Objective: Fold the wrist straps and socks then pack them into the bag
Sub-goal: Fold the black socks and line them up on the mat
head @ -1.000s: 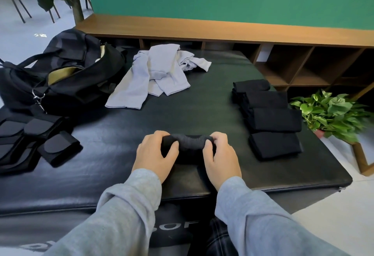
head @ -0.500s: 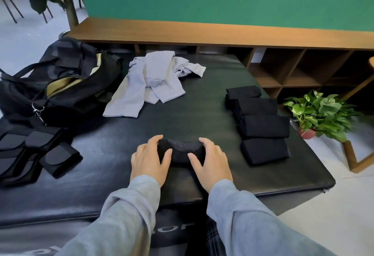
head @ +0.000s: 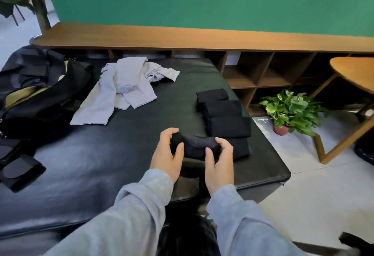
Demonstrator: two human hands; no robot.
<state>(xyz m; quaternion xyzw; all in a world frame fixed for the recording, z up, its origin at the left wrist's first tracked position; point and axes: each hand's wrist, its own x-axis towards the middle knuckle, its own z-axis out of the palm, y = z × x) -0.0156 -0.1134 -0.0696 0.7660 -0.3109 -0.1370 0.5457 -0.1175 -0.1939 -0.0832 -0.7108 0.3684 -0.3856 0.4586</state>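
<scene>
Left hand [head: 166, 155] and right hand [head: 219, 163] each gripped end of folded black sock [head: 195, 146], thumbs on top, near row of folded socks [head: 225, 117].

Bag [head: 40, 95]: left on padded table [head: 121, 154]; wrist straps [head: 20, 171] before it. Unfolded socks [head: 121, 87]: behind centre. Folded socks [head: 224, 114]: right (in a row); potted plant [head: 293, 110] on floor beyond.
</scene>
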